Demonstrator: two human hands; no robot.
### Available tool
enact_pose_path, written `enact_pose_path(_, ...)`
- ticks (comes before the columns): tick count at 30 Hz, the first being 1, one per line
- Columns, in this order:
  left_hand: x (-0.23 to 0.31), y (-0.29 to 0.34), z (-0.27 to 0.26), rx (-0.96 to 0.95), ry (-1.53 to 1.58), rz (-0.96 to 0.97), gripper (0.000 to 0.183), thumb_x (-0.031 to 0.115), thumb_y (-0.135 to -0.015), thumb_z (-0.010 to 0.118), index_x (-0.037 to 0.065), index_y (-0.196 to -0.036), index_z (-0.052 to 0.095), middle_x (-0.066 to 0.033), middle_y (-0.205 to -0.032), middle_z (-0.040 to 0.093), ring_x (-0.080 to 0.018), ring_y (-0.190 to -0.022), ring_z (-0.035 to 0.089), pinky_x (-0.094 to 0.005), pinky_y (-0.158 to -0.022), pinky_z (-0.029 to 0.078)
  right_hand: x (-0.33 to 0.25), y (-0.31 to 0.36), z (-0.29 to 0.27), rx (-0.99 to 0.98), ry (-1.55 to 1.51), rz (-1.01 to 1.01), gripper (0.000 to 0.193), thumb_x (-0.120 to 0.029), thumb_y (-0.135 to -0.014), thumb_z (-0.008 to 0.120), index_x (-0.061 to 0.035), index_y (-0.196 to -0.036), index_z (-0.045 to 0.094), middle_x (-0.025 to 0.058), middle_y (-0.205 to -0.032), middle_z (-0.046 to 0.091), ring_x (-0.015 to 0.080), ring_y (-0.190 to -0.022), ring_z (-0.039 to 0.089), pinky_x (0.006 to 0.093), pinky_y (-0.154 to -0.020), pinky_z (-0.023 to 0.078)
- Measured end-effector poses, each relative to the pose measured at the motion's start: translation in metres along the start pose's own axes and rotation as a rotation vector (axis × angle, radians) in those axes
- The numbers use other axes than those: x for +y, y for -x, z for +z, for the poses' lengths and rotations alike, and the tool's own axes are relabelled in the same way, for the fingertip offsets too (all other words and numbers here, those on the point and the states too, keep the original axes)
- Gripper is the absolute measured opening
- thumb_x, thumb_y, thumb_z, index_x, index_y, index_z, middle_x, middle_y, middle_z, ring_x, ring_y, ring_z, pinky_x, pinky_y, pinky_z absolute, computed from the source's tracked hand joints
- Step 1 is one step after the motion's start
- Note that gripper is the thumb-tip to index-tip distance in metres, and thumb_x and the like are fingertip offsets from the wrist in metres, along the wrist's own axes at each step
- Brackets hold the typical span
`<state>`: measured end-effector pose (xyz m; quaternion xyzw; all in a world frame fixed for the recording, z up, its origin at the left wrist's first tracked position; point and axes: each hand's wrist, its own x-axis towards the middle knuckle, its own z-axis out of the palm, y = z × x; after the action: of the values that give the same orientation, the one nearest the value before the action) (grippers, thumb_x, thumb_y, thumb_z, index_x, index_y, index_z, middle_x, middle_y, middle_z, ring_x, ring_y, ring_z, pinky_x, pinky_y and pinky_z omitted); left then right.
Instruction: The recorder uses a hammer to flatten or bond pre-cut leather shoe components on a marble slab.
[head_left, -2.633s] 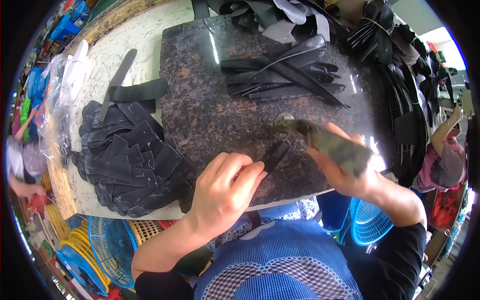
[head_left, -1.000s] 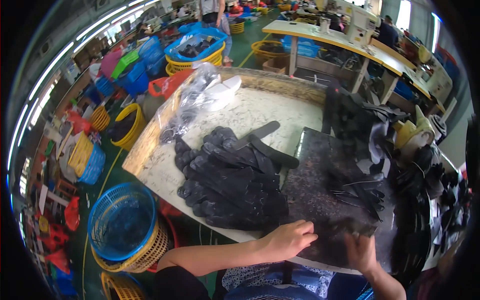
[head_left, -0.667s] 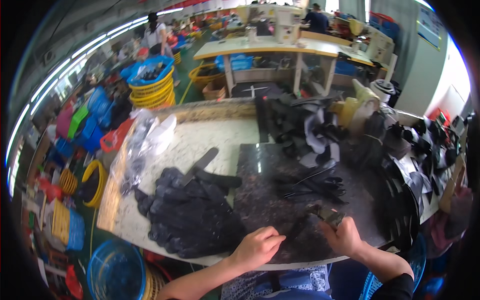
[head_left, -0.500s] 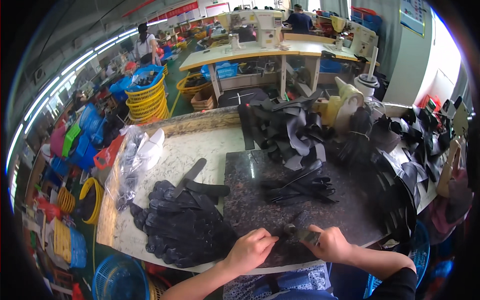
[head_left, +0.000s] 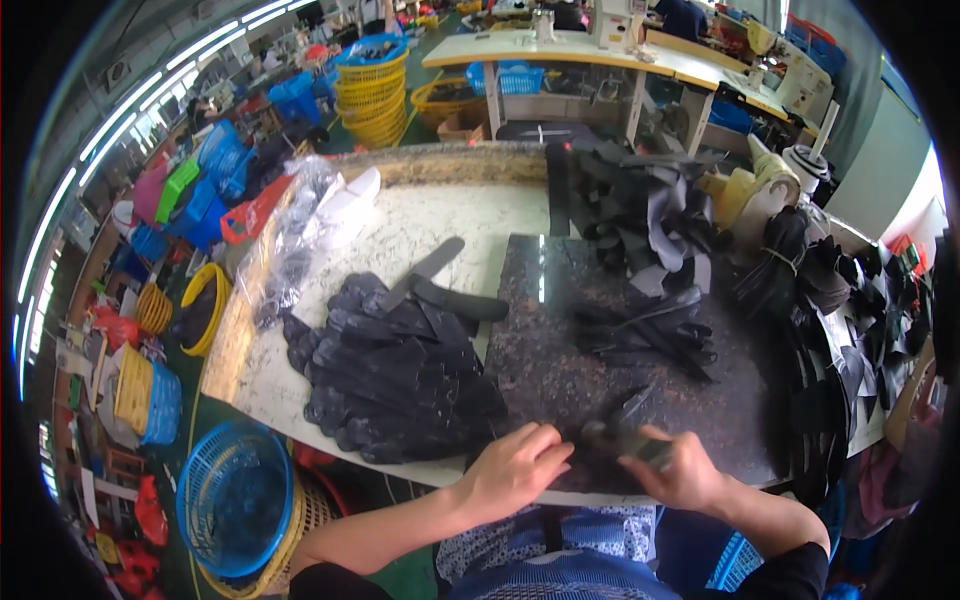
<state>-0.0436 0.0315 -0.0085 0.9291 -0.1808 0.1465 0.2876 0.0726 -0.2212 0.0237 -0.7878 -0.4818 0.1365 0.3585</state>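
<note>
My left hand [head_left: 515, 462] is closed at the near edge of a dark stone slab [head_left: 540, 370], its fingertips pinching a black strip [head_left: 632, 404] that is partly hidden. Just right of it, my right hand [head_left: 685, 470] grips a short, blurred hammer [head_left: 640, 447], whose rounded head points toward my left fingertips, low over the slab. Left of the slab lies a fanned pile of overlapping black pieces [head_left: 400, 375], with two loose strips [head_left: 455, 298] on top. A smaller heap of thin black strips [head_left: 650, 335] rests on the slab beyond my hands.
Black and grey offcuts [head_left: 650, 205] heap behind the slab, and more dark pieces [head_left: 815, 390] line its right. Clear plastic wrap [head_left: 290, 250] lies at the table's left. A blue basket [head_left: 235, 500] stands below the left edge. Sewing tables [head_left: 560, 50] are farther back.
The view has tilted down and turned left, so the table sits higher and farther right. The hammer's head has shifted slightly and is blurred; both hands keep their holds.
</note>
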Motion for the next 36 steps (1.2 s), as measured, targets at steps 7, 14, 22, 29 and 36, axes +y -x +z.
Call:
enact_pose_path(7,-0.002,0.001,-0.017,-0.131,0.081,-0.052,0.039,0.002,-0.08,0.078,-0.006,-0.116,0.069,-0.0113,-0.105,0.059,-0.0272,-0.095,0.062,-0.0363,-0.081,0.054,0.002,-0.017,0.002,0.013,-0.041,0.1,0.013,-0.01,-0.092,0.074,-0.0007,-0.095,0.065,0.0206,-0.077,0.062,0.0408,-0.063,0.066,0.0435,-0.053,0.05)
enact_pose_path(14,-0.001,0.014,-0.006,0.004,0.018,-0.064,0.035,0.003,-0.078,0.081,-0.002,-0.111,0.072,-0.0078,-0.098,0.06,-0.0243,-0.085,0.063,-0.0353,-0.072,0.056,0.004,-0.018,0.007,-0.062,-0.084,0.075,0.027,-0.012,-0.092,0.076,0.0004,-0.111,0.061,0.018,-0.068,0.063,0.0341,-0.056,0.068,0.0405,-0.048,0.05)
enact_pose_path(22,-0.002,0.023,-0.01,0.003,0.142,-0.138,0.028,0.004,-0.078,0.081,-0.001,-0.105,0.074,-0.0092,-0.096,0.063,-0.026,-0.083,0.065,-0.0369,-0.07,0.055,0.0,-0.022,0.015,-0.062,-0.18,0.106,0.02,-0.018,-0.096,0.073,-0.003,-0.107,0.064,0.0122,-0.066,0.064,0.0276,-0.053,0.067,0.0366,-0.048,0.052)
enact_pose_path(29,-0.005,0.027,-0.008,0.133,0.126,-0.171,0.018,0.004,-0.074,0.086,0.002,-0.087,0.075,-0.0055,-0.083,0.065,-0.0238,-0.07,0.064,-0.0355,-0.061,0.054,0.001,-0.031,0.022,-0.077,-0.191,-0.03,0.026,-0.01,-0.086,0.075,-0.0034,-0.105,0.059,0.0151,-0.061,0.059,0.0364,-0.053,0.065,0.0418,-0.049,0.051)
enact_pose_path(36,-0.002,0.036,0.0,0.184,0.043,-0.121,0.016,0.006,-0.075,0.083,0.004,-0.087,0.072,-0.0041,-0.083,0.061,-0.0206,-0.071,0.062,-0.0326,-0.06,0.053,0.002,-0.036,0.027,-0.088,-0.071,-0.078,0.025,-0.012,-0.086,0.074,-0.0027,-0.1,0.056,0.0127,-0.056,0.056,0.0334,-0.051,0.065,0.0427,-0.048,0.051)
